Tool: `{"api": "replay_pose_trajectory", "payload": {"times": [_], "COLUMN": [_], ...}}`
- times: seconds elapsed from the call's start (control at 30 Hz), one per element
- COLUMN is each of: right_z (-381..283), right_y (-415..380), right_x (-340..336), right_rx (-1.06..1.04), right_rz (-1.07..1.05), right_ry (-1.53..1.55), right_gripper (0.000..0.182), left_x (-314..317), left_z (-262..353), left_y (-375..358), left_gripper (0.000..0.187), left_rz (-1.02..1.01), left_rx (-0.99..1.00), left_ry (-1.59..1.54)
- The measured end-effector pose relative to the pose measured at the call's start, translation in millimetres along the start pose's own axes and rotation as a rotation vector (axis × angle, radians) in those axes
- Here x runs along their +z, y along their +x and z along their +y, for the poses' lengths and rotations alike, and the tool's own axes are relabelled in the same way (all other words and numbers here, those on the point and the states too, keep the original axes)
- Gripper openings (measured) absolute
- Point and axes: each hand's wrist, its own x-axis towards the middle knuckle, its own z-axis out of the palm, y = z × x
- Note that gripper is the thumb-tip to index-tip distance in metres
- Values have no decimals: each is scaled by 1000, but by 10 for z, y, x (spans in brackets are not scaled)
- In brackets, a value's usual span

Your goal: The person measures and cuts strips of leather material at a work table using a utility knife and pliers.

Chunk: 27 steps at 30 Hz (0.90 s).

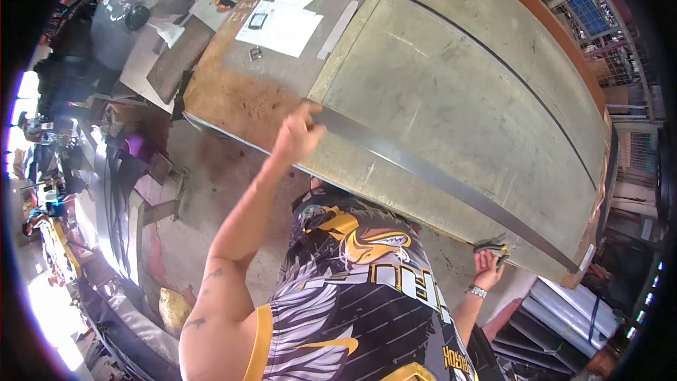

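A long dark grey strip (423,173) lies flat along the near side of the big table, running from the upper left to the lower right corner. My left hand (300,132) is over the strip's left end, slightly blurred, its fingers loosely bent and apart with the tips right at the end. Down at the table's near edge on the right, my right hand (485,269) is closed around a black and yellow hand tool (491,248). The tool's working end is too small to make out.
The greenish board (458,92) covers most of the table, with a thin black strip (493,53) curving across its far part. Paper sheets (285,28) and a small metal buckle (254,53) lie on the brown left section. Rolled sheets (571,310) are stacked at lower right.
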Motion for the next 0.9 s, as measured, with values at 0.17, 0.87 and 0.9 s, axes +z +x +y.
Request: {"api": "replay_pose_trajectory", "payload": {"times": [0.17,0.87,0.9], "right_z": [118,320,305], "right_y": [-390,-2089,-2056], "right_x": [556,1824,1843], "right_rx": [213,428,419], "right_rz": [-285,-456,-459], "right_ry": [216,422,438], "right_gripper": [22,17,17], "left_x": [10,-38,-56], "left_z": [109,35,55], "left_y": [886,1182,1249], "left_gripper": [36,21,20], "left_rz": [11,40,55], "left_rx": [375,521,480], "left_ry": [175,357,356]}}
